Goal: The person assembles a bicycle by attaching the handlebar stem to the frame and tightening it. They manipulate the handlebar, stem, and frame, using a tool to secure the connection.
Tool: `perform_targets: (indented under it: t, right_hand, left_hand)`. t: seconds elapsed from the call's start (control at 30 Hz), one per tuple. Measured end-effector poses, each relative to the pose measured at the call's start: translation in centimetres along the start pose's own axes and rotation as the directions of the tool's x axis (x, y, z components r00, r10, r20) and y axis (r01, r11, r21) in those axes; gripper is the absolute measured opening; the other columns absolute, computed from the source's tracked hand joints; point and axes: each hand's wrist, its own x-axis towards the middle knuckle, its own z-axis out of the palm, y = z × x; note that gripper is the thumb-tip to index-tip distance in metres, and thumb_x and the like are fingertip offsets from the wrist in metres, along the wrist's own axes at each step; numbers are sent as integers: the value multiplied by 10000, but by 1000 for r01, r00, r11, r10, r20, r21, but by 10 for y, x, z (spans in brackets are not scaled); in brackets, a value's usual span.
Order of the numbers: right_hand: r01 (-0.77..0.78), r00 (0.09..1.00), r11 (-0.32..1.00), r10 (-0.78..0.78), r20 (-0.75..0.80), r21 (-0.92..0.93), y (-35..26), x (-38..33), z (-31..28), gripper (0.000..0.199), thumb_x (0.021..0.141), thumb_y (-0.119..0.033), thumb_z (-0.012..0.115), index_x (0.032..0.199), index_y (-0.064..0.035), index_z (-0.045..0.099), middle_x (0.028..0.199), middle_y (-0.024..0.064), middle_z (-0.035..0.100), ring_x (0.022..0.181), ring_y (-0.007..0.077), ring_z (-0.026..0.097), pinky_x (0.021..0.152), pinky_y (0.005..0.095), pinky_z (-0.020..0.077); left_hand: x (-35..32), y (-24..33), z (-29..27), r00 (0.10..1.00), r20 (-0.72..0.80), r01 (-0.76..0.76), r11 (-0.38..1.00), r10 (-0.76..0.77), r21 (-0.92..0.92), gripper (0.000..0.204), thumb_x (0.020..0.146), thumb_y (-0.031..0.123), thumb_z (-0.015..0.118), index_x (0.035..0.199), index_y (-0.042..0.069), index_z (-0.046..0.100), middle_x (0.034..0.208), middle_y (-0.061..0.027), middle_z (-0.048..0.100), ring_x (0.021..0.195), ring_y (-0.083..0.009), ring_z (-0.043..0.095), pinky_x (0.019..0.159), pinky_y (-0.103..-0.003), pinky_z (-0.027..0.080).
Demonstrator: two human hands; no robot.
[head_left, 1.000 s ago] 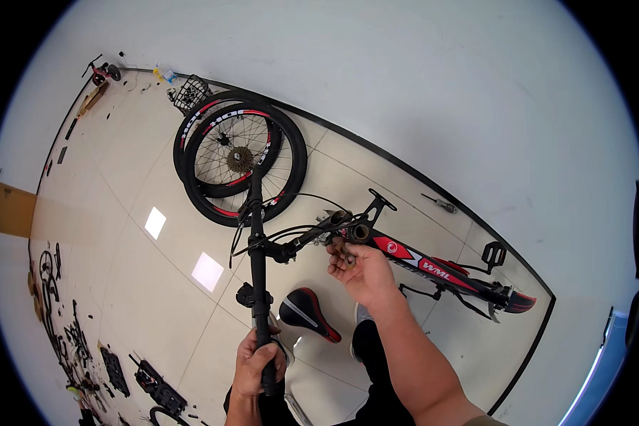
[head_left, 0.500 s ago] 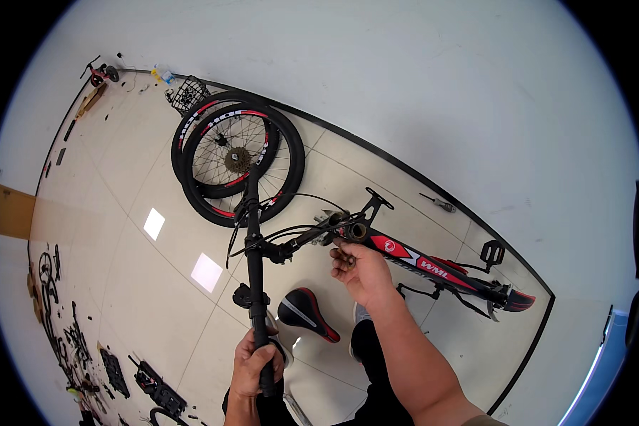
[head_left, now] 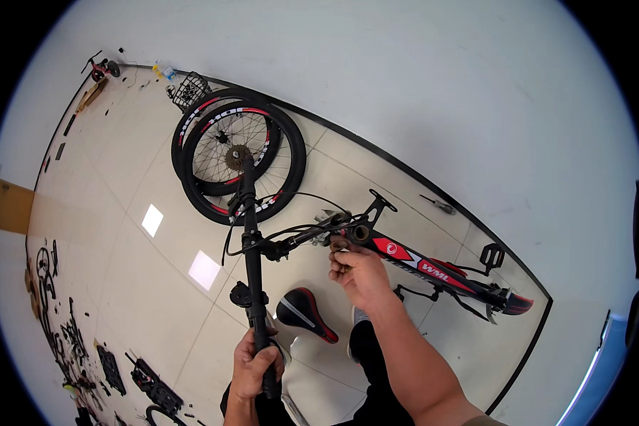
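My left hand [head_left: 258, 363] is wrapped round the lower end of a black bicycle handlebar [head_left: 254, 248]. From the bar's middle, the stem runs right toward the bike frame [head_left: 419, 266], which is black and red. My right hand [head_left: 362, 277] is closed beside the frame's front end, just below the open head tube [head_left: 360, 233]. Its fingertips pinch a small brownish ring-shaped part [head_left: 341, 246], partly hidden by the fingers. Black cables [head_left: 302, 227] loop between bar and frame. Under the bar, a black and red saddle [head_left: 305, 314] lies on the floor near my feet.
Two bicycle wheels [head_left: 291, 188] overlap on the floor beyond the handlebar, next to a wire basket [head_left: 189, 91]. A screwdriver-like tool [head_left: 440, 206] lies by the wall. Black loose parts [head_left: 156, 383] are scattered at lower left. A pedal [head_left: 491, 254] juts out near the wall.
My right hand has shifted slightly left, and its fingers have turned so the ring-shaped part shows higher, at the fingertips. The handlebar has tilted a little, its far end moving left.
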Motion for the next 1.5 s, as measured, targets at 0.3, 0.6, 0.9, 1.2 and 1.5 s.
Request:
perform_targets:
  t: [0.3, 0.6, 0.9, 1.2, 1.5]
  right_hand:
    - [-20, 998, 957, 38, 57, -289, -3, 3, -12, 144, 953, -16, 629, 1082, 32, 671, 929, 95, 674, 721, 157, 576, 648, 312, 477]
    - [65, 998, 866, -56, 33, -495, -4, 4, -16, 125, 862, -52, 678, 961, 25, 669, 800, 60, 656, 650, 130, 589, 603, 287, 479]
    - [129, 972, 622, -234, -26, -772, 12, 15, -24, 280, 761, -129, 706, 964, 61, 680, 851, 143, 703, 757, 220, 655, 707, 344, 531]
    - [98, 968, 598, -242, -62, -796, 4, 12, -28, 210, 736, -122, 708, 862, 28, 632, 741, 104, 636, 654, 182, 595, 591, 335, 477]
    - [83, 969, 618, -233, -82, -782, 9, 18, -27, 273, 682, -170, 717, 871, 22, 677, 842, 189, 709, 846, 294, 689, 812, 373, 539]
  left_hand:
    - [-5, 34, -9, 998, -23, 60, 998, -60, 3, 339, 899, 57, 631, 1207, -50, 538, 619, -86, 558, 421, -159, 491, 388, -284, 386]
    - [2, 109, 6, 977, -52, 209, 978, -208, 13, 345, 885, 102, 592, 1164, -96, 547, 568, -91, 473, 350, -183, 424, 325, -301, 333]
    - [-18, 133, 57, 916, -201, 359, 933, -346, 33, 267, 945, 142, 628, 1114, -45, 538, 697, -102, 541, 479, -191, 538, 394, -310, 445]
    - [-36, 112, 75, 961, -232, 232, 887, -147, 399, 236, 919, 107, 695, 1041, -15, 533, 675, -69, 589, 509, -153, 571, 464, -292, 470]
    - [-64, 80, 64, 950, -288, 149, 634, 121, 759, 386, 913, 68, 692, 1210, -71, 487, 713, -111, 658, 554, -171, 636, 530, -304, 507]
